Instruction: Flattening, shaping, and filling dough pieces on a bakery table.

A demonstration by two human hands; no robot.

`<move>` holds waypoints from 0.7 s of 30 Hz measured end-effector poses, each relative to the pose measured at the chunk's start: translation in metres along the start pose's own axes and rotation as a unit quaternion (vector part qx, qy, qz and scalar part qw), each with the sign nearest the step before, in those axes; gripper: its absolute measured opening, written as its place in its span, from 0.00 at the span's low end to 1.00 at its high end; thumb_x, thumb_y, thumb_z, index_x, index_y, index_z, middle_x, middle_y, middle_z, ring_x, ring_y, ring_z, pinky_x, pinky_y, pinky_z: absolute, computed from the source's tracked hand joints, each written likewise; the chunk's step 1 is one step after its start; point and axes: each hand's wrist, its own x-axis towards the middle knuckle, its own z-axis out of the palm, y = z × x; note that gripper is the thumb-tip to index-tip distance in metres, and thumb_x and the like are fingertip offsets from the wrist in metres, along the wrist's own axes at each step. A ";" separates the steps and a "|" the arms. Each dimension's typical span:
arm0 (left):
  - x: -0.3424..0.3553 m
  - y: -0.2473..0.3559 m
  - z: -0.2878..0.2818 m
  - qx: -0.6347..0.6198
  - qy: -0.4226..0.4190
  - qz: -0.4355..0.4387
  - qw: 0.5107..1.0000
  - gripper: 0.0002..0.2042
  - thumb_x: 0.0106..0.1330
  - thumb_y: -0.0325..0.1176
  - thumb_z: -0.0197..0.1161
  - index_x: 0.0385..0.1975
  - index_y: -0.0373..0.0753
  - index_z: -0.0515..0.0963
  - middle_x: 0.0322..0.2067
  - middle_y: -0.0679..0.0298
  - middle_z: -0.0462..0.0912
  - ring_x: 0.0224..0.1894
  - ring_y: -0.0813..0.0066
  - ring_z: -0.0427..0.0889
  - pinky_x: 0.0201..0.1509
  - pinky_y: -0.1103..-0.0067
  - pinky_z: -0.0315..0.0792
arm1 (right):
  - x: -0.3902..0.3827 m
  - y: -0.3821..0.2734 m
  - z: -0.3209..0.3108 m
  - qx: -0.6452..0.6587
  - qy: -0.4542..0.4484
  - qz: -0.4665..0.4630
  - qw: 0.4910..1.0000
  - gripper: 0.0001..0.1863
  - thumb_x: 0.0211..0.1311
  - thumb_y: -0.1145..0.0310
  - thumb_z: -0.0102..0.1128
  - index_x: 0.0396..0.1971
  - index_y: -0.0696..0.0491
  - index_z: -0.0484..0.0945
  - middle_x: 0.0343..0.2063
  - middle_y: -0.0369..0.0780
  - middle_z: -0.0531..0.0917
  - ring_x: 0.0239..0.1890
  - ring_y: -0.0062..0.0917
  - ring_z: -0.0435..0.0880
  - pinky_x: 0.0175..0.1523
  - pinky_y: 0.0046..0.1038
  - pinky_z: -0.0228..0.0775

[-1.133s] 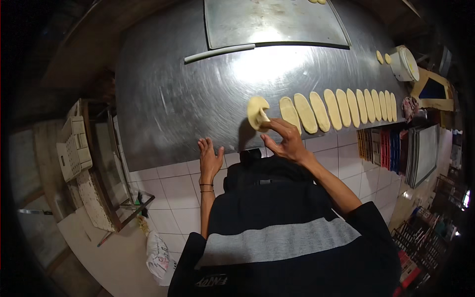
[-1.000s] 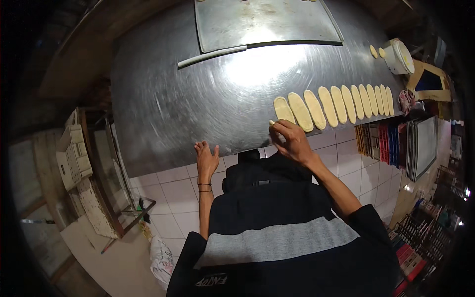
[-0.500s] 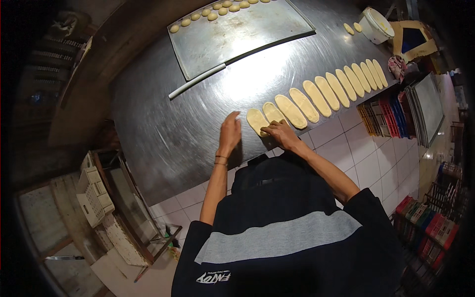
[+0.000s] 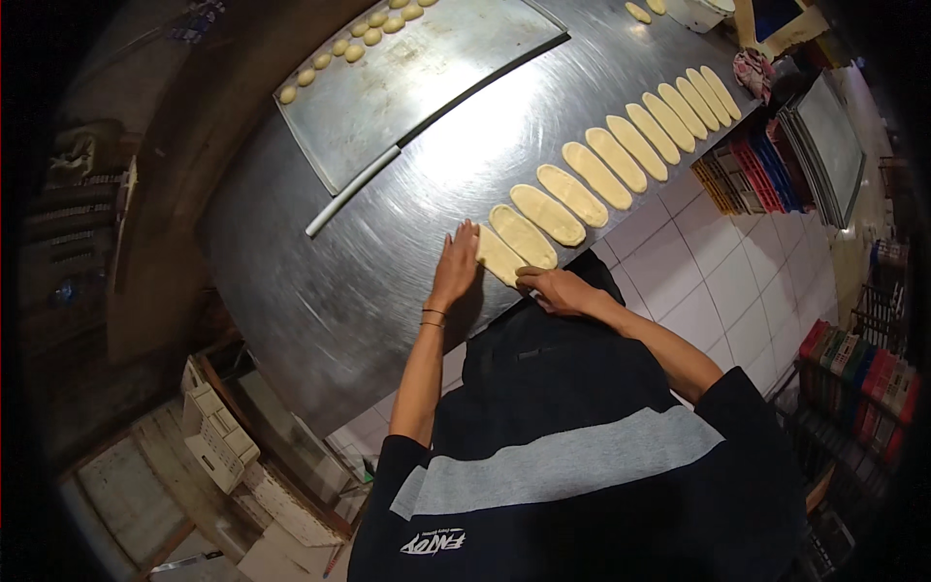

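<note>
A row of flattened oval dough pieces (image 4: 561,215) runs along the table's near edge toward the far right. My left hand (image 4: 456,264) lies with fingers stretched out, its fingertips against the upper left side of the leftmost dough piece (image 4: 499,258). At that piece's near end, my right hand (image 4: 561,290) has its fingers bent and pressed together, gripping the dough's edge. The fingertips of the right hand are partly hidden. Right beside it, the second dough piece (image 4: 524,237) lies flat, close to the first.
A metal tray (image 4: 407,87) with several round dough balls (image 4: 354,53) lies at the back. A pale rolling rod (image 4: 351,192) rests along its front edge. A white bucket (image 4: 700,12), two small dough pieces (image 4: 638,13) and a crumpled cloth (image 4: 753,74) are at the far right.
My left hand has come onto the leftmost dough piece from just beside it. My right hand stays at the near end of the dough. The whole view has shifted and turned slightly.
</note>
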 end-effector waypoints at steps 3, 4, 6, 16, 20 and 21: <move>0.023 -0.015 -0.031 -0.051 0.141 -0.048 0.987 0.25 0.81 0.34 0.54 0.74 0.32 0.65 0.71 0.41 0.71 0.72 0.45 0.72 0.75 0.62 0.67 | 0.000 0.005 -0.021 0.056 -0.058 0.068 0.994 0.16 0.62 0.78 0.59 0.50 0.59 0.81 0.44 0.51 0.86 0.49 0.52 0.85 0.53 0.47 0.77; 0.035 -0.026 -0.047 -0.010 0.206 -0.048 0.977 0.25 0.80 0.31 0.56 0.74 0.31 0.66 0.69 0.40 0.72 0.70 0.44 0.74 0.73 0.62 0.69 | 0.000 0.006 -0.029 0.088 -0.017 0.079 0.993 0.17 0.63 0.78 0.59 0.53 0.60 0.81 0.45 0.54 0.86 0.49 0.52 0.86 0.53 0.47 0.77; 0.063 -0.056 -0.084 0.003 0.304 -0.105 0.947 0.25 0.75 0.29 0.58 0.71 0.30 0.69 0.69 0.39 0.72 0.73 0.40 0.68 0.78 0.60 0.61 | 0.002 0.008 -0.050 0.092 -0.016 0.084 0.992 0.19 0.66 0.76 0.59 0.56 0.60 0.81 0.45 0.55 0.87 0.48 0.52 0.86 0.52 0.47 0.77; 0.119 -0.116 -0.088 0.266 0.327 -0.275 0.864 0.27 0.80 0.38 0.47 0.78 0.40 0.61 0.78 0.52 0.59 0.83 0.50 0.48 0.84 0.50 0.37 | 0.087 0.031 -0.160 -0.039 -0.059 0.017 0.997 0.16 0.69 0.72 0.59 0.53 0.60 0.81 0.43 0.53 0.86 0.47 0.52 0.86 0.51 0.48 0.77; 0.123 -0.108 -0.090 0.275 0.375 -0.289 0.837 0.29 0.78 0.36 0.51 0.78 0.42 0.61 0.80 0.55 0.56 0.82 0.59 0.52 0.79 0.58 0.48 | 0.167 0.040 -0.200 0.078 -0.069 0.071 0.992 0.17 0.68 0.75 0.56 0.55 0.60 0.82 0.48 0.53 0.87 0.47 0.51 0.87 0.53 0.44 0.78; 0.123 -0.106 -0.091 0.297 0.348 -0.324 0.828 0.33 0.74 0.35 0.55 0.79 0.43 0.59 0.81 0.56 0.55 0.81 0.60 0.54 0.75 0.60 0.51 | 0.192 0.046 -0.206 0.111 -0.067 0.063 0.989 0.18 0.69 0.75 0.55 0.56 0.60 0.82 0.46 0.52 0.88 0.41 0.45 0.88 0.49 0.39 0.80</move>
